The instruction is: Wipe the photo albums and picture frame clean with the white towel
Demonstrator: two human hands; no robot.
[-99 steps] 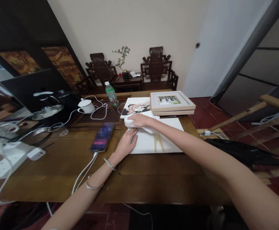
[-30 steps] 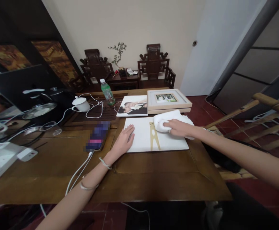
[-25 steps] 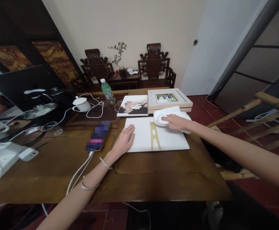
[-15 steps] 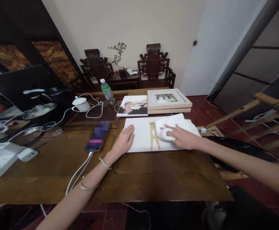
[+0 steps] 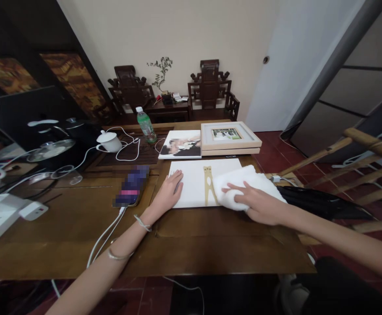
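Observation:
A white flat panel (image 5: 194, 179) with a gold clothespin-shaped figure lies on the wooden table (image 5: 194, 245). My left hand (image 5: 166, 194) rests flat and open on the panel's left edge. My right hand (image 5: 255, 203) presses a white cloth (image 5: 243, 183) onto the panel's near right corner, fingers stretched over the cloth. The cloth hides that part of the panel.
Behind the panel lie a photo print (image 5: 181, 146) and stacked wooden picture frames (image 5: 230, 138). A phone (image 5: 130, 188) on a white cable lies left of my left hand. A white teapot (image 5: 107, 141), green bottle (image 5: 145, 126), cables and power strips (image 5: 1, 214) crowd the left.
My right hand has drawn the cloth from the panel's far right corner toward me to its near right corner. My left hand has stayed on the panel's left edge.

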